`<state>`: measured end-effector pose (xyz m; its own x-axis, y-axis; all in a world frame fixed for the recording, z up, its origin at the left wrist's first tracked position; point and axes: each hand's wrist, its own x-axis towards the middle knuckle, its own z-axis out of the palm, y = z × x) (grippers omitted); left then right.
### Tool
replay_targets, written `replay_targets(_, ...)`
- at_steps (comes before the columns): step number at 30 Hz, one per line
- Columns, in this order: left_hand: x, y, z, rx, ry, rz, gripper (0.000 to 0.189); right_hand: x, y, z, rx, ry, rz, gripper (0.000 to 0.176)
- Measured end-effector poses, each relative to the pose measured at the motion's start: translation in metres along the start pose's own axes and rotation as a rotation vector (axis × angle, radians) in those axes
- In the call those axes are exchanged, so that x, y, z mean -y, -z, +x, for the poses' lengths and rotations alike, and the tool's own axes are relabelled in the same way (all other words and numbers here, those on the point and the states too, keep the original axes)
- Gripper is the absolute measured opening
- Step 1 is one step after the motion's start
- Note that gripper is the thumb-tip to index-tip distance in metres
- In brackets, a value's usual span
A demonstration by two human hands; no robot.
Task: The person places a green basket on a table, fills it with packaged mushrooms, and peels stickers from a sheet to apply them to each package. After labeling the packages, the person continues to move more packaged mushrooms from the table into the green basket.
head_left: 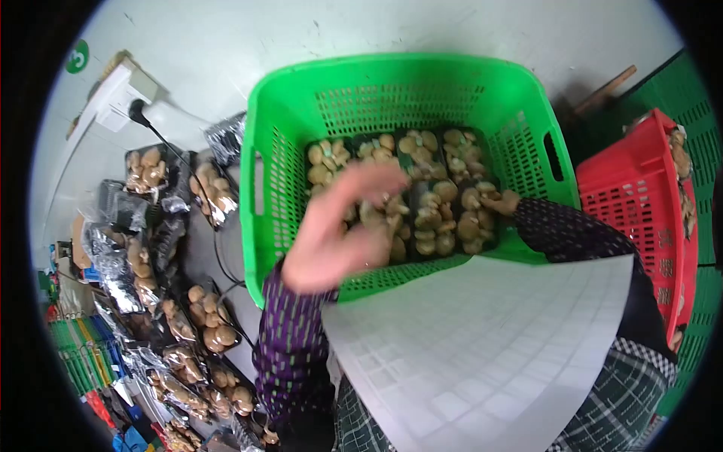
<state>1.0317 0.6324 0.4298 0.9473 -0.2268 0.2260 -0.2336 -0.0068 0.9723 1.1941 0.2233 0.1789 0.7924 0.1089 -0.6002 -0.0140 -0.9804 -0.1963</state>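
A green plastic basket (403, 68) stands in front of me, with several black trays of brown mushrooms (434, 218) packed side by side in it. My left hand (339, 226), blurred by motion, is over the left part of the basket. Its thumb and fingers are spread apart and nothing shows between them. At the basket's right side, my right hand (503, 202) reaches in with its fingers stretched onto the rightmost front mushroom tray (476, 218). A white sheet (482, 346) with faint grid marks covers part of the basket's front rim and my lap.
Film-wrapped mushroom packs (211, 316) lie crowded on a grey surface at the left, with a black cable (215, 226) running across. A red crate (640, 196) stands at the right beside green crates (697, 105). Behind the basket is a pale wall (392, 26).
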Motion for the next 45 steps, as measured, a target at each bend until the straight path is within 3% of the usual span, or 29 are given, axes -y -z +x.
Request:
replay_targets(3, -0.058, 0.003, -0.034, 0.465, -0.333, -0.056, 0.097, 0.038, 0.064, -0.019, -0.059, 0.087, -0.205, 0.078)
replay_targets(4, -0.074, 0.002, -0.039, 0.529, -0.394, 0.017, 0.067, 0.055, 0.084, -0.029, -0.158, 0.179, -0.149, 0.071)
replay_targets(6, -0.062, -0.031, -0.047, 0.101, -0.772, 0.012, 0.031, 0.098, 0.117, -0.055, -0.256, 0.291, -0.096, 0.064)
replay_targets(8, -0.082, -0.012, -0.043, 0.281, -0.747, 0.024, 0.036, 0.141, 0.144, -0.079, -0.067, 0.397, 0.629, 0.050)
replay_targets(9, -0.090, -0.012, -0.043, 0.269, -0.634, -0.016, 0.031, 0.161, 0.159, -0.092, -0.081, 0.415, 0.629, 0.050)
replay_targets(11, -0.094, -0.013, -0.049, 0.253, -0.525, -0.046, 0.026, 0.191, 0.181, -0.117, 0.013, 0.672, 0.635, 0.042)
replay_targets(13, -0.091, -0.011, -0.054, 0.238, -0.463, 0.047, 0.033, 0.213, 0.205, -0.141, 0.085, 0.776, 0.721, 0.041)
replay_targets(14, -0.086, -0.012, -0.057, 0.029, -0.331, 0.127, 0.011, 0.221, 0.216, -0.150, 0.177, 0.851, 0.809, 0.040)
replay_targets(15, -0.082, -0.009, -0.057, -0.225, -0.221, 0.353, 0.005, 0.227, 0.224, -0.157, 0.183, 0.868, 0.806, 0.040)
replay_targets(16, -0.089, -0.005, -0.050, -0.384, 0.113, 0.410, 0.005, 0.233, 0.232, -0.162, 0.246, 1.059, 0.838, 0.039)
replay_targets(17, -0.075, 0.005, -0.044, -0.463, 0.253, 0.293, 0.008, 0.239, 0.239, -0.167, 0.307, 1.253, 0.866, 0.039)
replay_targets(19, -0.048, 0.012, -0.039, -0.528, 0.239, -0.027, 0.008, 0.257, 0.244, -0.180, 0.368, 1.292, 0.833, 0.033)
replay_targets(21, -0.041, 0.012, -0.034, -0.534, 0.219, -0.001, 0.009, 0.278, 0.235, -0.194, 0.223, 1.348, 0.518, 0.029)
replay_targets(23, -0.037, 0.012, -0.029, -0.556, 0.208, 0.005, 0.009, 0.297, 0.220, -0.199, 0.222, 1.317, 0.425, 0.031)
replay_targets(25, -0.037, 0.011, -0.027, -0.571, 0.199, 0.009, 0.010, 0.306, 0.207, -0.197, 0.221, 1.329, 0.410, 0.028)
replay_targets(28, -0.033, 0.016, -0.029, -0.769, 0.198, -0.064, 0.009, 0.305, 0.201, -0.185, 0.198, 1.384, 0.379, 0.027)
replay_targets(39, -0.018, 0.013, -0.024, -0.811, 0.170, 0.008, 0.015, 0.288, 0.195, -0.182, 0.077, 1.519, 0.222, 0.025)
replay_targets(42, -0.022, 0.012, -0.023, -0.805, 0.160, 0.049, 0.017, 0.286, 0.187, -0.181, -0.101, 1.622, 0.172, 0.020)
replay_targets(44, -0.030, 0.011, -0.023, -0.813, 0.186, 0.083, 0.017, 0.285, 0.180, -0.181, -0.391, 1.703, 0.133, 0.018)
replay_targets(45, -0.031, 0.011, -0.023, -0.820, 0.212, 0.110, 0.017, 0.286, 0.177, -0.179, -0.383, 1.706, 0.136, 0.018)
